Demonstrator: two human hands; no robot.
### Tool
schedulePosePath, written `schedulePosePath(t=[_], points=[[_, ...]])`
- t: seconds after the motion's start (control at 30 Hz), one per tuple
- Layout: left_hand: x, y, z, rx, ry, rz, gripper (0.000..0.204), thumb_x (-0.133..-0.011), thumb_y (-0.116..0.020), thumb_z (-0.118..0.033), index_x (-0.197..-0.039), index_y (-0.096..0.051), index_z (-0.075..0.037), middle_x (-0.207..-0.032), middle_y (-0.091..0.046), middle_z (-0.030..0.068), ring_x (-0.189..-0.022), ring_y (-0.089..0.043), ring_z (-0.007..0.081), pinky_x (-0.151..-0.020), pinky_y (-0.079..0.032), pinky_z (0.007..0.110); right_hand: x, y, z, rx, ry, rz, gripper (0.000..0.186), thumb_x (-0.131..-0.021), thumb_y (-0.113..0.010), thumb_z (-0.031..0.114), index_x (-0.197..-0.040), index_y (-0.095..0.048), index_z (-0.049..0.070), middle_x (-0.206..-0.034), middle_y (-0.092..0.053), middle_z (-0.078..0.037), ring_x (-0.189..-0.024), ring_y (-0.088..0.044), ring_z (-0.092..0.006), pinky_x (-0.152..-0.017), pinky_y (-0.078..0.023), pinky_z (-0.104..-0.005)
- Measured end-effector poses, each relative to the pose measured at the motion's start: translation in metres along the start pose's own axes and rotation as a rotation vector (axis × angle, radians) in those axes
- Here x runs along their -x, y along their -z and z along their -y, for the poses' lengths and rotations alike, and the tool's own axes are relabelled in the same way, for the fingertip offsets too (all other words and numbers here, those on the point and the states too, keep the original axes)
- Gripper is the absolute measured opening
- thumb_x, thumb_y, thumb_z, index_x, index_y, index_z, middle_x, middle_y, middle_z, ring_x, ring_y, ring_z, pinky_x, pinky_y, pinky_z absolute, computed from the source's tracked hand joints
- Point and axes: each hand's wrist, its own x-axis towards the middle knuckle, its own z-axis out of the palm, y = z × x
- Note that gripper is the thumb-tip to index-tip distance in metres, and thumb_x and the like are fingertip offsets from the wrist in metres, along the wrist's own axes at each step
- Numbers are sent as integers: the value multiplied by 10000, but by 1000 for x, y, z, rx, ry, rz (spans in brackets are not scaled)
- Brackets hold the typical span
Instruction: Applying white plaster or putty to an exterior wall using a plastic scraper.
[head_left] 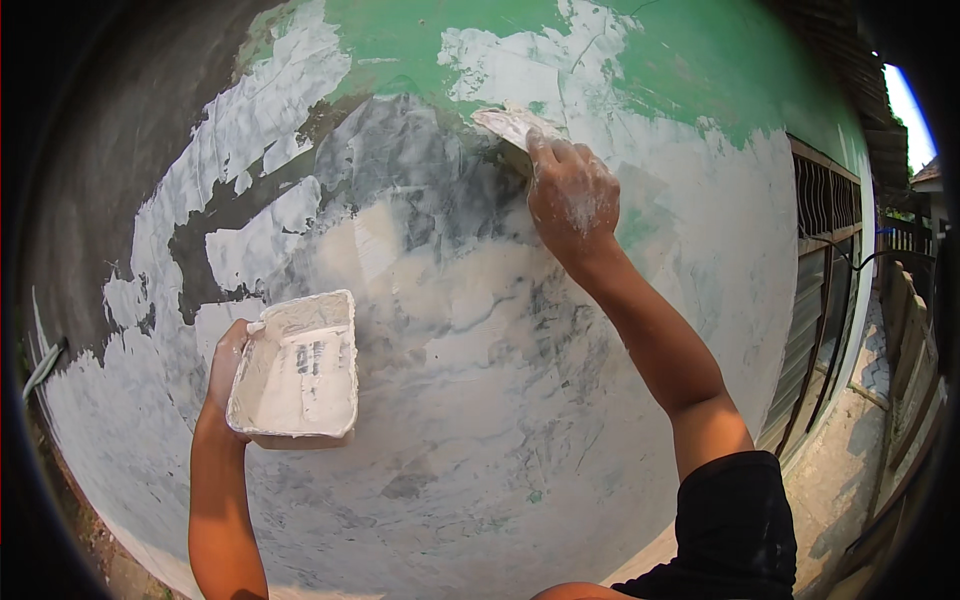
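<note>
Hands: two, both busy.
Left hand [228,375]: grips one white tray [297,368] by its end, low left.
Right hand [572,195]: clasps one scraper [512,125], pressed flat on wall [480,400].
Window [825,270]: one, far right.

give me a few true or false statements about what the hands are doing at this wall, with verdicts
1. The right hand presses a flat putty-smeared scraper blade against the wall. True.
2. The left hand holds a round metal bucket. False: it holds a rectangular white putty-coated tray.
3. The green painted wall is partly covered with white filler. True.
4. The tray rests on the ground. False: it is held up in the air.
</note>
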Motion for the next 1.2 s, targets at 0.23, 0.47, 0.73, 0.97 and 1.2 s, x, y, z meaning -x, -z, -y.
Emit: schedulePosePath(t=[0.23, 0.47, 0.73, 0.97, 1.2], points=[[83, 19, 54, 91, -1, -171, 425, -986, -404, -331, -1157, -632, -17, -1012, -693, 124, -861, -694, 236, -790, -588, 381, 121, 99, 97, -665, 456, 386, 366, -756, -688, 47, -1116, -690, -20, -834, -683, -128, -727, -678, -229, -624, -566, -347], [150, 50, 172, 238, 101, -592, 442, -1023, -411, -370, -1270, -596, -54, -1145, -665, 87, -1018, -669, 216, -889, -561, 373, 166, 96, 118, -1368, -480, 1025, 264, -982, -626, 132, -1189, -655, -30, -897, -726, -157, -729, -675, -165, -607, -533, -320], [205, 37, 256, 474, -53, -1058, 516, -1029, -376, -416, -1401, -484, -76, -1355, -550, 122, -1253, -537, 272, -1053, -447, 430, 222, 88, 197, -1866, -1424, 842, 325, -998, -620, 117, -1247, -602, -91, -1003, -718, -108, -845, -680, -133, -765, -554, -272], [245, 46, 301, 191, -202, -1191, 516, -1042, -404, -364, -1440, -390, -36, -1419, -485, 129, -1298, -497, 270, -1102, -383, 406, 237, 86, 232, -1542, -563, 1461, 442, -963, -640, 121, -1377, -551, -7, -1362, -547, -258, -1200, -586, -303, -1002, -481, -404], [239, 40, 286, -103, -518, -1198, 350, -1046, -468, -170, -1338, -404, 11, -1255, -505, 119, -1156, -494, 180, -1061, -371, 351, 263, 71, 251, -1463, 109, 1473, 489, -932, -648, 141, -1413, -563, 134, -1523, -335, -334, -1349, -423, -450, -1131, -356, -471]])
